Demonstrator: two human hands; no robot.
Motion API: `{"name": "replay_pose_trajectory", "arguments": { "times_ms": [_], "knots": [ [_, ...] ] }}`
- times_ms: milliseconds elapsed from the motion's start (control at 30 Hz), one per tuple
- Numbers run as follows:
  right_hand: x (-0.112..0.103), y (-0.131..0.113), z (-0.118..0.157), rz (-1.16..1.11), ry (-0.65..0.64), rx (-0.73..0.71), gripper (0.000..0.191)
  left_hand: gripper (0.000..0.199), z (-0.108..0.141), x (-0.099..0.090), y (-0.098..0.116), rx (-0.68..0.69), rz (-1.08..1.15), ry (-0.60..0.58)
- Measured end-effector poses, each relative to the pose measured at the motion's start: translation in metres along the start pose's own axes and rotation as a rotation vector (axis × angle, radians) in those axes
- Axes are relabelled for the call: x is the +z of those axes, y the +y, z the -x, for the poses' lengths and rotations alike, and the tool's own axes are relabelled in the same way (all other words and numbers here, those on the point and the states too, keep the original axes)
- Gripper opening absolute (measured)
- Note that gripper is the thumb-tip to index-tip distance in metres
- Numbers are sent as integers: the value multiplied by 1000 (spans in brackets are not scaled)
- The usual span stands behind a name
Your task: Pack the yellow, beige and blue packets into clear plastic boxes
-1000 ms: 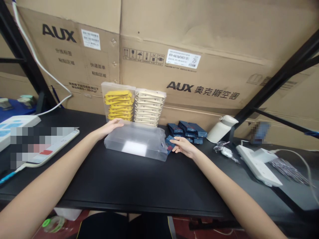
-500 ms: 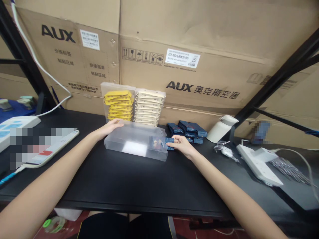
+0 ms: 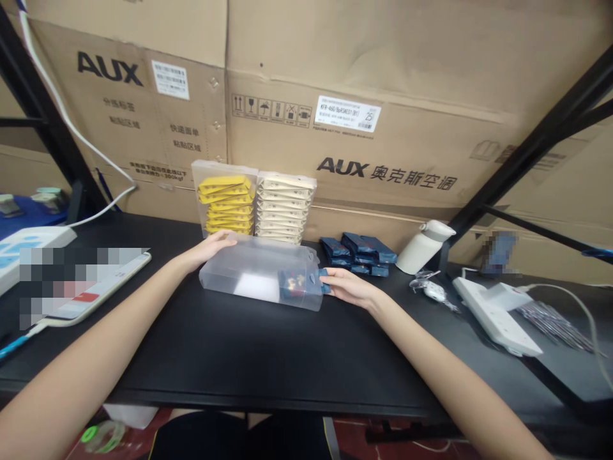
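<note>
The box point(image 3: 258, 271) is steadied flat on the bench point(image 3: 230, 351) by the left hand point(image 3: 215, 246), apparently against sliding; the blue packet point(image 3: 293, 283), mostly inside, is pinched at its outer end by the right hand point(image 3: 348, 286), seemingly to keep it aligned with the opening

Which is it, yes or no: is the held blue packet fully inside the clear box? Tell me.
No, the blue packet sticks out of the clear box into the right hand.

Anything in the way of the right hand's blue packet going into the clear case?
Nothing visible: blue packet is mostly inside the clear case, outer end at right hand; left hand is at the opposite end.
</note>
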State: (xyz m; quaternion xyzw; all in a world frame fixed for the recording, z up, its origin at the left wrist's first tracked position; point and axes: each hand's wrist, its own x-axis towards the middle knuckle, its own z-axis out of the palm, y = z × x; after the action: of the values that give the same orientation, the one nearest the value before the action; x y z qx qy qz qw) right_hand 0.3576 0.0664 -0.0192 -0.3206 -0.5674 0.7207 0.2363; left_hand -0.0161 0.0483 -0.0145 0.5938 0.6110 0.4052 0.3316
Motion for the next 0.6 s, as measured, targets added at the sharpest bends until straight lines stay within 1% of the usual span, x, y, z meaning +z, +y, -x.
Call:
{"name": "replay_pose_trajectory", "arguments": {
  "times_ms": [100,233,367,433,600],
  "knots": [
    [-3,5,-2,6,-56,-13,32,55,0,1,0,2,1,-1],
    [1,8,0,51,-56,-94,32,54,1,6,2,16,-3,-12],
    [11,3,5,223,-80,-166,38,47,5,17,5,60,6,-65],
    [15,0,7,306,-71,-193,41,45,6,21,6,81,10,-95],
    [18,0,6,430,-45,-269,41,45,9,29,10,79,-6,-104]
  ]
}}
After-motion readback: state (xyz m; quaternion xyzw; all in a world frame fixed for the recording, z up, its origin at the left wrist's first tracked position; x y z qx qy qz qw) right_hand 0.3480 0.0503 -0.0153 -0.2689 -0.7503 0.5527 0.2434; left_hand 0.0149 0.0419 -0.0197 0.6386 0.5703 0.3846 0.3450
